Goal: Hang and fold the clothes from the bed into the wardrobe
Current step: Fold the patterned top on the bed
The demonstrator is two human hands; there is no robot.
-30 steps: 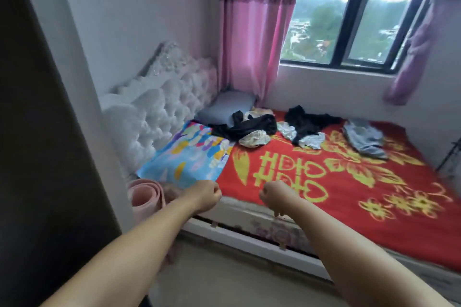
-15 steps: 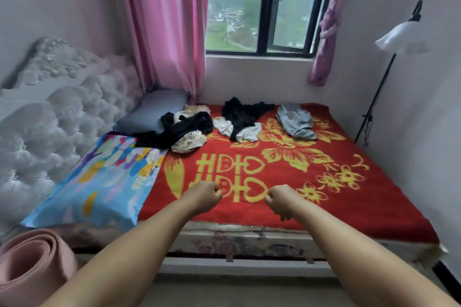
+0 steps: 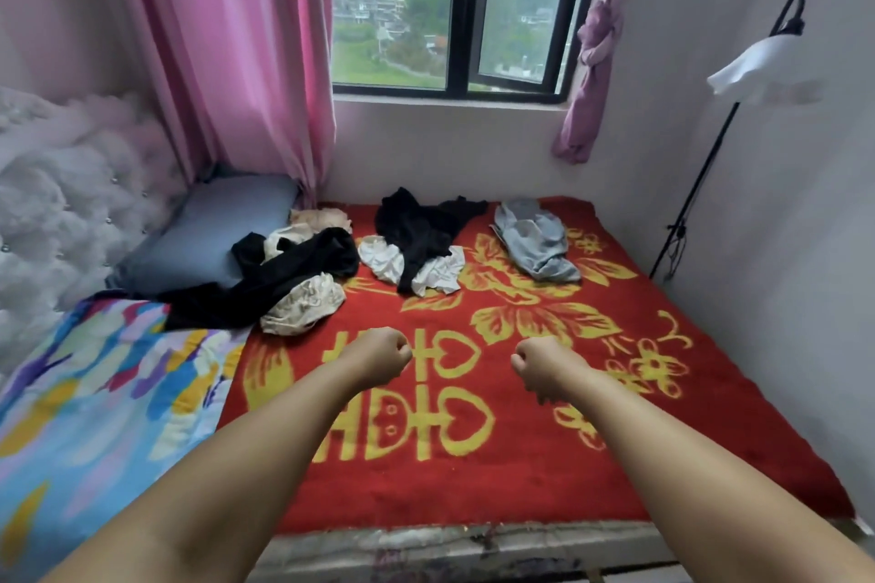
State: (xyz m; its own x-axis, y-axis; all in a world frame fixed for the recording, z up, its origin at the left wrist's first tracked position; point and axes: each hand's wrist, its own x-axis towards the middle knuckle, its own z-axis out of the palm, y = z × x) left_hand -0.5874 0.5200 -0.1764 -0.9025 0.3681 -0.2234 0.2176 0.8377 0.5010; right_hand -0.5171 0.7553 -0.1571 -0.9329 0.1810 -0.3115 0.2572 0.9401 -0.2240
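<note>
While both arms reached out over the red blanket point(image 3: 521, 478), the left hand point(image 3: 379, 353) and the right hand point(image 3: 537, 362) were each curled into a fist, holding nothing. Beyond them, well apart, lay the clothes: two black garments point(image 3: 293, 272) point(image 3: 416, 227), one grey garment point(image 3: 535, 239), one white piece point(image 3: 383, 263) and a cream lace piece point(image 3: 303, 308). Two pillows lay at the left, one grey-blue point(image 3: 203, 237), one multicoloured point(image 3: 94, 393).
</note>
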